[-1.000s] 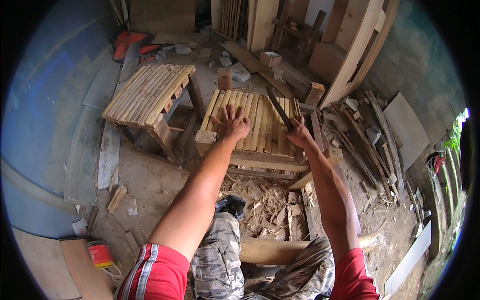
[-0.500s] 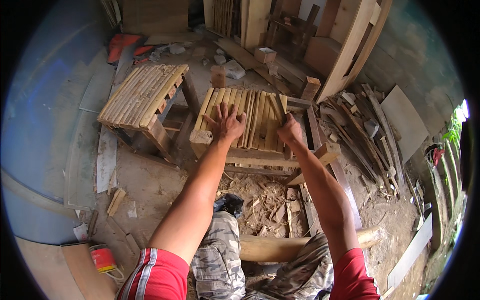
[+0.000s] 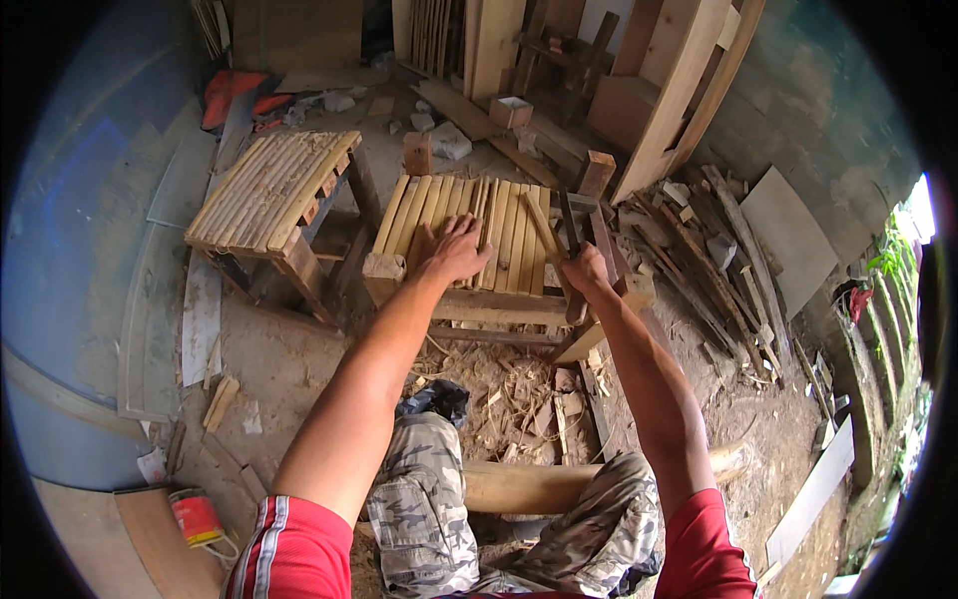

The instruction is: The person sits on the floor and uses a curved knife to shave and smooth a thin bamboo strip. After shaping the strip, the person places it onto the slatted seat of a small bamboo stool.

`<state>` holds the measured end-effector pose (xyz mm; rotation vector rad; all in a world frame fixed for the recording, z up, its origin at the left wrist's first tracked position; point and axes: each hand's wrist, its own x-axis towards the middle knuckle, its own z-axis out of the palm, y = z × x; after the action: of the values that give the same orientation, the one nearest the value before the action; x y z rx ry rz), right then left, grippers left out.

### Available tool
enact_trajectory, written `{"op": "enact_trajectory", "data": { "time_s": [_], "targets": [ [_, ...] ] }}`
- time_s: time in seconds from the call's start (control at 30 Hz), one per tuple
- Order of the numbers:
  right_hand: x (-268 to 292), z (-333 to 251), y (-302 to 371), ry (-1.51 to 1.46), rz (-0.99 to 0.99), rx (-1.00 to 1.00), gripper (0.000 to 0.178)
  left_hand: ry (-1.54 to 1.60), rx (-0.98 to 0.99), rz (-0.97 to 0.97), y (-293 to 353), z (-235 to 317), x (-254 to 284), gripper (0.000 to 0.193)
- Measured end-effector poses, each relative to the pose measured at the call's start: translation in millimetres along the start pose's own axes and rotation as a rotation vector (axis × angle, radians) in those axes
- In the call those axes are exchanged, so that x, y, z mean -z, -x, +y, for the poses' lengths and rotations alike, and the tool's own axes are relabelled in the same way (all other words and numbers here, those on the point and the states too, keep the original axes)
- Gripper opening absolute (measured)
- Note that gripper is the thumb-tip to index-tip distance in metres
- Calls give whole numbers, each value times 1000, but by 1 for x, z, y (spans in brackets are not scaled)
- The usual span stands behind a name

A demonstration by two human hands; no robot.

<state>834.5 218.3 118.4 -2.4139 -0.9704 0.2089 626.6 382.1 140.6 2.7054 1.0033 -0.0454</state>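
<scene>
Before me stands a low wooden frame with bamboo slats laid side by side across its top. My left hand rests on the slats left of the middle, its fingers stretched out, next to a few narrow strips. At the right end of the slats, my right hand is closed round what looks like a long knife. Its dark narrow blade points away from me, and a brown handle end shows below my fist. One loose slat lies slanted beside the blade.
A second bamboo-topped stool stands at the left. Wood scraps are piled on the right, near tall wooden frames. Shavings cover the ground before my knees, around a thick pole. A red can sits lower left.
The knife in my right hand has moved right relative to the slats, onto the open end of the frame. My left hand has slid a little nearer to me and right across the slats.
</scene>
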Motion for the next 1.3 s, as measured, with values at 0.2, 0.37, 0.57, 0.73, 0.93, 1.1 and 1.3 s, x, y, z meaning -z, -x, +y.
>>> {"op": "enact_trajectory", "data": {
  "time_s": [0.2, 0.37, 0.57, 0.73, 0.93, 1.1, 1.3],
  "targets": [
    [-14, -23, 18, -33, 166, -90, 42, -41, 155, 63, 7, 19, -16, 68],
    [-7, -22, 20, -90, 191, -118, 34, -82, 39, 255, 7, 23, -27, 63],
    [-3, -43, 26, -121, 268, -109, 28, 21, 70, 341, 11, 25, -34, 51],
    [-1, -35, 19, -24, 234, -131, 35, 142, 101, 352, 14, 31, -37, 51],
    [2, -38, 59, -112, 356, -94, 37, 112, 97, 391, 14, 27, -40, 48],
    [6, -36, 92, -338, 529, 96, 35, 355, -133, 720, 11, 10, -42, 41],
    [-19, -19, 210, -441, 439, 221, 35, 391, -182, 1002, 80, 43, -69, 34]
  ]
}}
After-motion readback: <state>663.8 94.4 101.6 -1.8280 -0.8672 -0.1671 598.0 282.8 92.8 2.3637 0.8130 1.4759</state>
